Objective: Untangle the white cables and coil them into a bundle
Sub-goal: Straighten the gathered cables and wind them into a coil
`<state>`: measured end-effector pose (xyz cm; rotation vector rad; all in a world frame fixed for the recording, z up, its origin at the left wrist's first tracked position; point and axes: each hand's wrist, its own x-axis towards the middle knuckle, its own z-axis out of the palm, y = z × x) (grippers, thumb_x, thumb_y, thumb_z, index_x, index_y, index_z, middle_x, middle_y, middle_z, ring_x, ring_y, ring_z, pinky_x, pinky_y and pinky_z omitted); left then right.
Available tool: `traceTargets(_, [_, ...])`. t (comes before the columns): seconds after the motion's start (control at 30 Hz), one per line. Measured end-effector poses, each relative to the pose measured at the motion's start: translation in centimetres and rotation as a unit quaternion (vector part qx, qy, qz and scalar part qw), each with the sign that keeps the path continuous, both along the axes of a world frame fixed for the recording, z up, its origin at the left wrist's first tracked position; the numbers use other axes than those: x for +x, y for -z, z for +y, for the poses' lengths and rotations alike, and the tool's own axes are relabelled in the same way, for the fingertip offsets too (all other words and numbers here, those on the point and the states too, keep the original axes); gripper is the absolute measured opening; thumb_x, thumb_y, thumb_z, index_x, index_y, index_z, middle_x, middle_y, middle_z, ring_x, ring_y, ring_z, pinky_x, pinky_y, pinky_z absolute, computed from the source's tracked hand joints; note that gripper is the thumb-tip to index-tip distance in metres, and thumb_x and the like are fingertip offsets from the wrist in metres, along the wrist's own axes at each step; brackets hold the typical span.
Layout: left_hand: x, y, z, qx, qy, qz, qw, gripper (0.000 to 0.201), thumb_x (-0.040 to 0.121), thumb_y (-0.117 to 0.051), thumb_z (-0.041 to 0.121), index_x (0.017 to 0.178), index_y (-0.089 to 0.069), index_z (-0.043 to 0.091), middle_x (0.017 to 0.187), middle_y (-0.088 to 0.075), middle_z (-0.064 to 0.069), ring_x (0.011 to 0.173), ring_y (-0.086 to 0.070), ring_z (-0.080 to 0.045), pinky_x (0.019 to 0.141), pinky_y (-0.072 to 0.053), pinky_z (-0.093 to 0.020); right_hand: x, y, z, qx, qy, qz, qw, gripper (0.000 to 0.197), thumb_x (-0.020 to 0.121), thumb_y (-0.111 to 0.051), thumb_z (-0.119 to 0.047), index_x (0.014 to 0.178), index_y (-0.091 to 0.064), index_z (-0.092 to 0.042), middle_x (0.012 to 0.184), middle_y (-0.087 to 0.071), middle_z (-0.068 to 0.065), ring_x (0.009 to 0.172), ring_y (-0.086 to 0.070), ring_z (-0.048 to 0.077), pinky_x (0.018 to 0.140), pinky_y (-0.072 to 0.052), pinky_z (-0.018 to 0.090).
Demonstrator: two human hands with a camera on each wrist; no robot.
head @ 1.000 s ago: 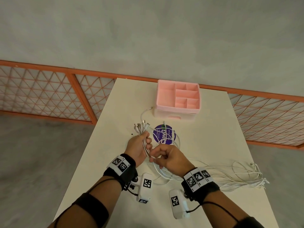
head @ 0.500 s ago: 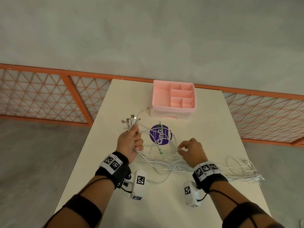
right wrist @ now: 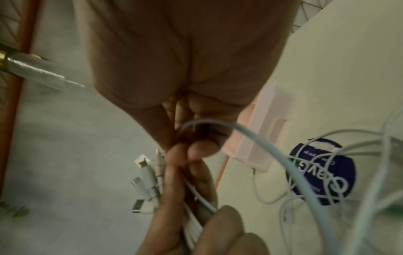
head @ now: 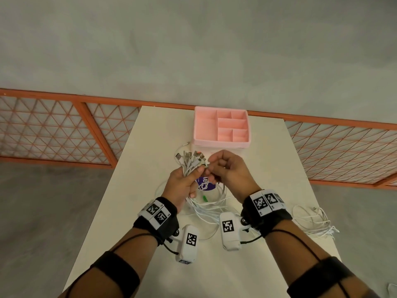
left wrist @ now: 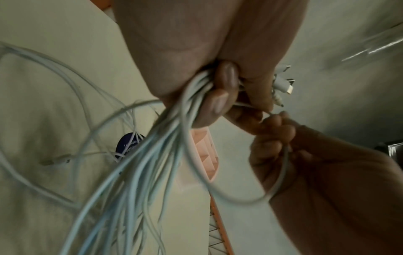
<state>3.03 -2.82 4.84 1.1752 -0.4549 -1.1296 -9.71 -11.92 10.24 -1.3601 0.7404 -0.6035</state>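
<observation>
My left hand (head: 189,178) grips a bundle of white cables (head: 190,163) just below their plug ends (head: 189,155), which fan out upward. In the left wrist view the same cables (left wrist: 152,155) hang from that hand's curled fingers (left wrist: 220,101) toward the table. My right hand (head: 223,171) is raised beside the left one and pinches one white cable (right wrist: 261,143) at the bundle's top; the strand loops back under the palm. More white cable (head: 315,222) trails in loose loops on the table at the right.
A pink divided organiser tray (head: 222,144) stands at the table's far middle. A purple round sticker (head: 205,183) lies under the hands. The cream table (head: 133,190) has orange lattice railing (head: 53,130) behind it, with grey floor on either side.
My right hand has risen from the table at the right and come to the left hand's bundle with a strand. The left hand lifted the plug ends a little higher.
</observation>
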Motion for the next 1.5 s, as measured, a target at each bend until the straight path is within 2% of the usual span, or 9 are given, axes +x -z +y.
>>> traceTargets(0.23, [0.9,0.9,0.4,0.026,-0.069,0.076,0.994,0.038,0.077,-0.075,0.029,0.105,-0.067,0.005,0.071,-0.056,-0.001,0.050,-0.032,-0.011,0.044,-0.035,-0.021,-1.2,-2.6,-3.2,-0.047,0.283,-0.094,0.953,0.030,0.088,-0.047,0.013,0.095,-0.053,-0.015,0.074,-0.062,0.014,0.056,-0.059,0.024,0.057,-0.050,0.032])
traceTargets(0.43, [1.0,1.5,0.1,0.064,-0.052,0.003,0.997,0.011,0.090,-0.071,0.017,0.098,-0.070,0.009,0.068,-0.056,-0.001,0.046,-0.030,-0.011,0.042,-0.032,-0.023,-2.1,0.7,-2.7,-0.333,0.055,0.318,0.886,0.050,0.086,-0.058,-0.006,0.135,-0.051,-0.015,0.138,-0.049,0.007,0.122,-0.049,0.027,0.104,-0.042,0.040])
traceTargets(0.6, [0.2,1.4,-0.3,0.061,-0.020,-0.037,0.997,0.009,0.090,-0.072,0.017,0.096,-0.070,0.010,0.066,-0.057,-0.002,0.044,-0.031,-0.011,0.041,-0.032,-0.023,-0.4,0.8,-1.1,-0.328,-0.119,0.324,0.879,0.015,0.096,-0.055,-0.026,0.093,-0.068,-0.018,0.091,-0.071,0.003,0.085,-0.065,0.020,0.083,-0.052,0.042])
traceTargets(0.8, [1.1,2.0,0.3,0.064,-0.038,0.054,0.996,0.025,0.090,-0.070,0.021,0.109,-0.068,0.006,0.071,-0.060,0.003,0.045,-0.029,-0.009,0.042,-0.029,-0.022,-0.1,-2.4,-2.5,-0.209,0.125,0.075,0.967,0.027,0.096,-0.048,-0.004,0.079,-0.062,-0.019,0.065,-0.060,-0.009,0.054,-0.052,0.012,0.055,-0.042,0.022])
traceTargets(0.97, [1.6,3.5,1.2,0.099,-0.071,0.083,0.989,0.028,0.089,-0.072,0.021,0.113,-0.066,0.006,0.069,-0.058,0.004,0.045,-0.028,-0.009,0.041,-0.028,-0.021,-1.5,-6.0,-5.6,-0.123,0.345,-0.092,0.926,0.027,0.095,-0.044,-0.005,0.076,-0.061,-0.013,0.062,-0.054,-0.008,0.052,-0.046,0.015,0.057,-0.044,0.029])
traceTargets(1.1, [1.6,3.5,1.0,0.093,-0.079,0.086,0.989,0.026,0.090,-0.071,0.018,0.111,-0.065,0.006,0.067,-0.058,0.004,0.044,-0.028,-0.008,0.040,-0.028,-0.021,-2.7,-4.1,-6.6,-0.194,0.256,0.153,0.935,0.019,0.094,-0.052,-0.012,0.101,-0.069,-0.016,0.087,-0.064,0.000,0.080,-0.058,0.020,0.076,-0.046,0.033])
traceTargets(1.17, [1.5,3.2,0.8,0.088,-0.072,0.074,0.991,0.027,0.090,-0.071,0.018,0.112,-0.065,0.003,0.067,-0.059,0.003,0.044,-0.029,-0.008,0.040,-0.029,-0.021,-3.0,-2.1,-6.1,-0.244,0.195,0.321,0.894,0.051,0.094,-0.057,-0.015,0.142,-0.043,-0.007,0.132,-0.049,0.012,0.116,-0.051,0.029,0.097,-0.042,0.038])
traceTargets(1.27, [1.1,2.6,0.4,0.081,-0.053,0.050,0.994,0.024,0.088,-0.073,0.019,0.106,-0.067,0.003,0.068,-0.060,0.001,0.044,-0.030,-0.009,0.040,-0.030,-0.021,-2.5,0.2,-3.9,-0.364,0.122,0.350,0.855,0.075,0.089,-0.066,-0.020,0.152,-0.026,-0.010,0.150,-0.034,0.014,0.135,-0.033,0.035,0.112,-0.031,0.048])
traceTargets(1.5, [0.5,1.9,0.2,0.067,-0.024,0.014,0.997,0.007,0.090,-0.071,0.018,0.094,-0.070,0.012,0.069,-0.059,-0.002,0.044,-0.030,-0.010,0.040,-0.031,-0.021,0.0,2.2,-0.8,-0.340,-0.123,0.329,0.873,0.013,0.094,-0.060,-0.027,0.087,-0.069,-0.022,0.081,-0.068,-0.003,0.080,-0.061,0.019,0.080,-0.049,0.036])
